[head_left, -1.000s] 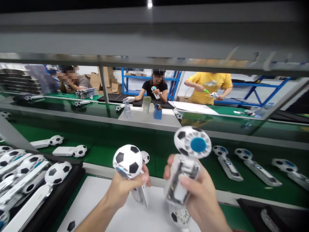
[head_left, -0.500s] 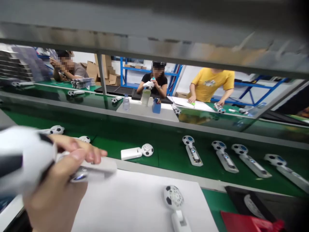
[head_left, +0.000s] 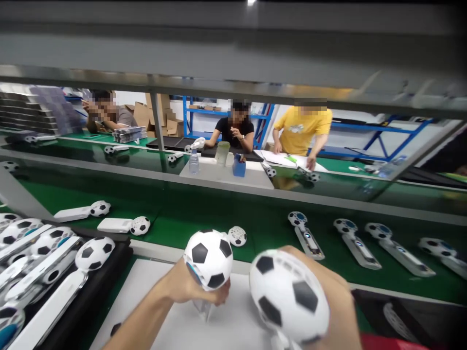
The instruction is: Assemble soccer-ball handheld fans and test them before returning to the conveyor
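Note:
My left hand (head_left: 182,284) is wrapped round a white handheld fan (head_left: 209,260) whose round head has a black-and-white football pattern. That fan is held head up over a white sheet (head_left: 226,330), its handle mostly hidden. Closer to the camera on the right, my right hand (head_left: 333,291) is closed on a second football fan (head_left: 290,296). Its large head hides most of my fingers, and only a bit of the handle shows beneath it. The two fan heads are apart.
A black tray (head_left: 122,257) full of football fans stands at left. Along the green belt (head_left: 204,204) lie more fans, several at right with opened handles (head_left: 309,244). A black pouch (head_left: 397,316) is at lower right. Three people work opposite; a shelf beam (head_left: 233,48) crosses overhead.
The view has shifted left, bringing the tray in. One hand held a blurred fan at left while another lay on the sheet; now both hands hold fans over the sheet.

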Action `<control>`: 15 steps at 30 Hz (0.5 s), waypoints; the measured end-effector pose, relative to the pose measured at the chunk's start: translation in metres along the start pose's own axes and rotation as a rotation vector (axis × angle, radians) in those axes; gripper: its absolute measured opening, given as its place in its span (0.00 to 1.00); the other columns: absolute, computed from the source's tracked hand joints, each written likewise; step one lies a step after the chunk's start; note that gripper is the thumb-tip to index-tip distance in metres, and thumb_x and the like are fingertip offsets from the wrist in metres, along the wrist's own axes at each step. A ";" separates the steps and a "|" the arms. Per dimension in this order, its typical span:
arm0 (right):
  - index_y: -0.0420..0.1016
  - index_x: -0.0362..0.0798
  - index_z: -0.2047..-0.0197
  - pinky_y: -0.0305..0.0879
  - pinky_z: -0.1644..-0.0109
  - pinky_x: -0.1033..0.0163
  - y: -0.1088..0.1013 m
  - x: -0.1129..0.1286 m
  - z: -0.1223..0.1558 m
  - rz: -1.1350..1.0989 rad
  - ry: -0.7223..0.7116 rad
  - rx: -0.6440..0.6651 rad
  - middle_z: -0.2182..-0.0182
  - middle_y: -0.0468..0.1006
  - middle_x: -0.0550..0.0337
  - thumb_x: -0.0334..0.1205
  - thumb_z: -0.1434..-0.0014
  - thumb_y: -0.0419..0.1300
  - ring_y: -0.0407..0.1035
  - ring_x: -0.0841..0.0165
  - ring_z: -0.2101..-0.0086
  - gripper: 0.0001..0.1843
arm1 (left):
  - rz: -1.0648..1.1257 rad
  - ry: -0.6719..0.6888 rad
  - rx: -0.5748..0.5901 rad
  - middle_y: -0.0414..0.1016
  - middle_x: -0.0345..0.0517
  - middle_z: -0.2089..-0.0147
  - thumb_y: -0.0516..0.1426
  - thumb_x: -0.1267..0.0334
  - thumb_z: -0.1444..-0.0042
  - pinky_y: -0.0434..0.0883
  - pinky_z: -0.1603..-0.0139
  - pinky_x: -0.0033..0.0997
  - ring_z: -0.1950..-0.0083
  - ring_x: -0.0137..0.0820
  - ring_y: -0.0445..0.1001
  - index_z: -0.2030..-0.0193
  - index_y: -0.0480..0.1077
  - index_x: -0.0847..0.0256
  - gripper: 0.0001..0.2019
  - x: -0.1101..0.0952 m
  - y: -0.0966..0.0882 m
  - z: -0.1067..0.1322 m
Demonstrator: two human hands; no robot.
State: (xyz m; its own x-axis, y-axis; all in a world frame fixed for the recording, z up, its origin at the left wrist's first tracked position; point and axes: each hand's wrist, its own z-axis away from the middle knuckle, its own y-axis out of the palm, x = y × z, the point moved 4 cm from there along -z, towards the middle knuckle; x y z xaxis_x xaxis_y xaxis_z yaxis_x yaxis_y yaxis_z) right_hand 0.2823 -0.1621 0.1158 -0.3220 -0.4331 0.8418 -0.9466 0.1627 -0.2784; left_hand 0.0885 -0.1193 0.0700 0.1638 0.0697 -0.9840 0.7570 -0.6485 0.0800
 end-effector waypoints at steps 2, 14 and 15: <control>0.77 0.51 0.68 0.70 0.73 0.62 0.002 0.014 -0.004 0.040 0.020 -0.075 0.75 0.78 0.59 0.37 0.53 0.67 0.73 0.62 0.74 0.07 | -0.029 -0.013 -0.015 0.71 0.42 0.77 0.61 0.70 0.61 0.72 0.75 0.30 0.76 0.31 0.73 0.77 0.68 0.61 0.05 0.001 0.000 0.000; 0.80 0.49 0.64 0.73 0.68 0.62 0.020 0.022 -0.024 0.053 0.061 0.030 0.69 0.83 0.58 0.33 0.54 0.63 0.77 0.59 0.68 0.12 | -0.181 -0.063 -0.038 0.75 0.44 0.76 0.63 0.67 0.61 0.73 0.72 0.31 0.74 0.33 0.73 0.73 0.72 0.61 0.06 -0.005 -0.007 0.004; 0.80 0.49 0.66 0.72 0.70 0.62 0.021 0.024 -0.024 0.063 0.066 0.067 0.71 0.82 0.59 0.33 0.55 0.63 0.76 0.60 0.70 0.10 | -0.187 -0.071 -0.037 0.76 0.44 0.76 0.63 0.67 0.61 0.73 0.71 0.31 0.74 0.33 0.73 0.74 0.73 0.61 0.05 -0.005 -0.007 0.004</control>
State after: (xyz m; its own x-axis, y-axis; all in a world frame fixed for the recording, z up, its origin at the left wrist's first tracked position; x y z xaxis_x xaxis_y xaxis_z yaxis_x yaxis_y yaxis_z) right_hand 0.2552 -0.1479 0.1411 -0.3814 -0.3646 0.8495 -0.9241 0.1276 -0.3602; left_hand 0.0801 -0.1182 0.0734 -0.0261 0.1321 -0.9909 0.7930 -0.6008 -0.1010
